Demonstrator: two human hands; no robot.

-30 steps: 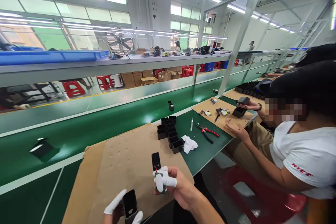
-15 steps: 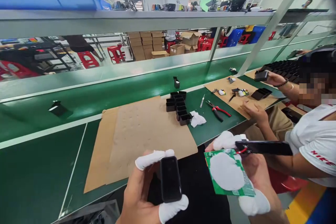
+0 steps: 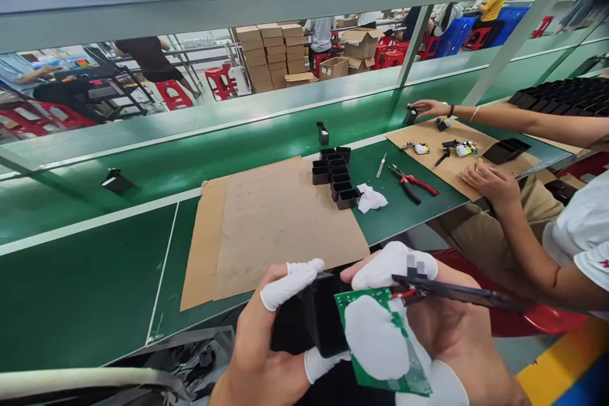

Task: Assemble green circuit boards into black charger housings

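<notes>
My left hand (image 3: 266, 323), with white finger cots on thumb and forefinger, grips a black plastic case (image 3: 323, 317) by its sides. In my right hand (image 3: 442, 323), also in white cots, is a green circuit board (image 3: 380, 342) with a large white blob on its face. Red wires join the board to a black flat panel (image 3: 457, 295) that sticks out to the right over my palm. The board's left edge overlaps the case's right side in view; whether they touch I cannot tell.
A cardboard sheet (image 3: 266, 228) lies on the green bench with several black cases (image 3: 340, 177) at its right edge. Beyond are a crumpled white cloth (image 3: 371, 198), red-handled pliers (image 3: 413, 184) and a white tool (image 3: 381, 165). A co-worker's arm (image 3: 523, 117) reaches across at right.
My hands have come together, bringing the board up to the case, which has turned. The co-worker's hand has moved to a black case on the green strip. My view has tilted down.
</notes>
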